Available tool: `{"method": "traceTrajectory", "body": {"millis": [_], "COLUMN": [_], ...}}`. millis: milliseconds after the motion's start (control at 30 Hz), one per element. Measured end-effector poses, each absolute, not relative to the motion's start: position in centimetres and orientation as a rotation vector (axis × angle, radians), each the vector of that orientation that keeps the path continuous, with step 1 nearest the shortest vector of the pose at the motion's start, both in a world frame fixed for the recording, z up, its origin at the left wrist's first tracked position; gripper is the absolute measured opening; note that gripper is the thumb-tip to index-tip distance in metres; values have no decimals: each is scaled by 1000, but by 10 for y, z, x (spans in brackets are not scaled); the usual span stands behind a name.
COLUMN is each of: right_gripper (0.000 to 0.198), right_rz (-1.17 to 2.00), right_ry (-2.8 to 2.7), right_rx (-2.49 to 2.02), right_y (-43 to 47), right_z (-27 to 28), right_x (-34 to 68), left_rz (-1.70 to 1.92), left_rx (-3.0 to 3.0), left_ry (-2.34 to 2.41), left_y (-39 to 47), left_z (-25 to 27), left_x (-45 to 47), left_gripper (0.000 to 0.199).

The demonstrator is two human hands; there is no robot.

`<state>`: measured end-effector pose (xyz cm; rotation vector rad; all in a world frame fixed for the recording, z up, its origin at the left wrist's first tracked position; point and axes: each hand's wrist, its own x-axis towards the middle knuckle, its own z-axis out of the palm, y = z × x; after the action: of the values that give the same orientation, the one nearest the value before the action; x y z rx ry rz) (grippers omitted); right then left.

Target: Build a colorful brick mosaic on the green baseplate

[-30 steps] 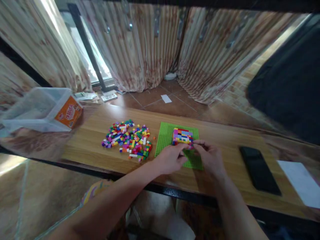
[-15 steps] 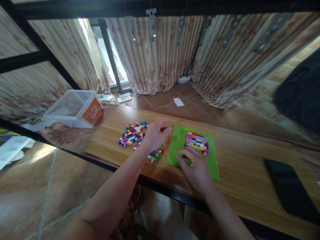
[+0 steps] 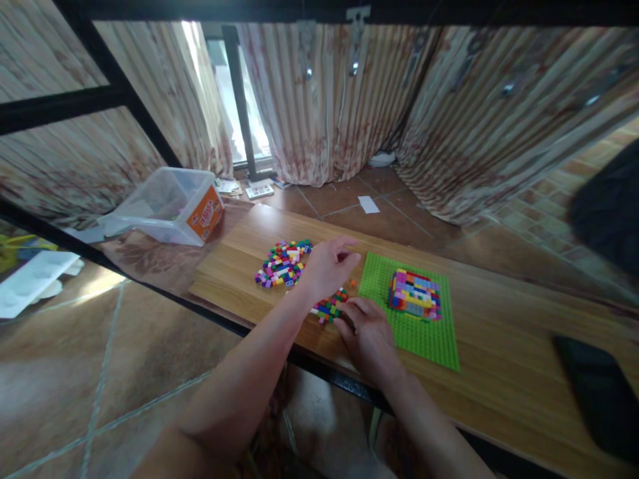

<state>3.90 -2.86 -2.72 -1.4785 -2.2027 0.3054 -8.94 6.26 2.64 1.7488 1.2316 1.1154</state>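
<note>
My left hand (image 3: 328, 267) hovers over the right side of a pile of small coloured bricks (image 3: 282, 265), its fingers loosely curved and apart; I see nothing held. Lower down, my right hand (image 3: 368, 329) reaches to a smaller group of loose bricks (image 3: 327, 310), thumb and index finger apart at its right edge. A green baseplate (image 3: 434, 349) lies to the right of both hands. On it stands a low rectangular build of multicoloured bricks (image 3: 415, 294). One orange brick (image 3: 353, 283) lies alone between my left hand and the baseplate.
The wooden table (image 3: 484, 332) has a dark front edge. A black phone-like slab (image 3: 594, 392) lies at its right. Beyond the left end stands a clear plastic box (image 3: 167, 206) with an orange label. Black metal bars (image 3: 134, 133) cross above and at left.
My right hand has moved left, off the baseplate and the brick build, to the loose bricks. My left hand stays over the pile. The whole view has shifted a little.
</note>
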Motion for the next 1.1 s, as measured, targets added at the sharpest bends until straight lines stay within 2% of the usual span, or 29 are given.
{"method": "traceTrajectory", "body": {"millis": [233, 467, 767, 1100], "right_gripper": [10, 13, 17, 22], "right_rz": [368, 471, 969, 1208], "right_ry": [-2195, -2063, -1353, -988], "right_rx": [-1452, -1384, -1265, -1072], "right_y": [-26, -25, -23, -20], "right_z": [-29, -27, -7, -3], "right_x": [38, 42, 55, 69], "left_rz": [1085, 1057, 965, 779], "left_rx": [1820, 1839, 1784, 1615], "left_ry": [1248, 1255, 1149, 873], "left_y": [62, 61, 62, 52], "left_z": [28, 27, 20, 38], "left_x": [-92, -92, -86, -81], "left_gripper": [23, 24, 26, 18]}}
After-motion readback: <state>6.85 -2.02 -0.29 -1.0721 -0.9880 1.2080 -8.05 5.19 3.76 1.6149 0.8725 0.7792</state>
